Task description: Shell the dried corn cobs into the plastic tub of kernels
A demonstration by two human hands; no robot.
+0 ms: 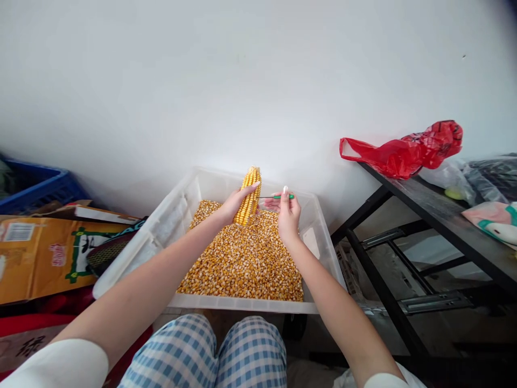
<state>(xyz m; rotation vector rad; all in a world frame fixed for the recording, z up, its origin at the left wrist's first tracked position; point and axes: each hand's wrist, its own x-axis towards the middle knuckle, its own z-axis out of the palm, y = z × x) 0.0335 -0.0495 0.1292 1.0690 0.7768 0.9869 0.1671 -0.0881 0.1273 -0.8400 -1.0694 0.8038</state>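
Note:
My left hand [238, 203] is wrapped round a yellow corn cob [247, 205], which is held tilted nearly upright with its rows of kernels on. In my right hand [287, 211] is a small screwdriver [287, 196] with a green handle. Its thin metal shaft points left and reaches the cob's right side; whether the tip is between the kernels cannot be made out. Both hands are above a translucent plastic bin [323, 231], where loose corn kernels [242, 264] lie in a thick layer.
On the right stands a black-framed table [440, 207] with a red plastic bag [416, 151] at its edge. Orange cardboard boxes [36, 258] and a blue crate [44, 186] are on the left. Behind the bin rises a white wall [242, 81].

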